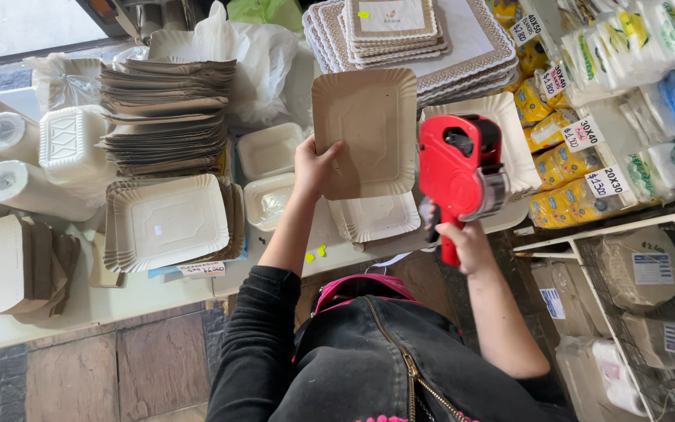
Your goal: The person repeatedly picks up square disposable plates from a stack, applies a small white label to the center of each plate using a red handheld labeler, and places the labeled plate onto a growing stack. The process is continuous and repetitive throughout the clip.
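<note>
Brown paper tray (pixel 365 131), rectangular with a scalloped rim, is held up on edge above the white counter (pixel 119 301), its hollow face turned toward the camera, between the stacks of white trays (pixel 167 221) on the left and the red price-label gun (pixel 460 173) on the right. The step in hand looks like labelling: tray presented, gun raised just beside its right edge but apart from it. The next move would seem to call for bringing the gun's nose flat against the tray and squeezing the trigger while the tray is held steady. The left hand (pixel 314 166) reaches forward, forearm bare, fingers closed on the tray's lower left edge, thumb in front. The right hand (pixel 466 244) is wrapped tight round the gun's handle, wrist bent up, elbow low by the dark jacket (pixel 369 359)
</note>
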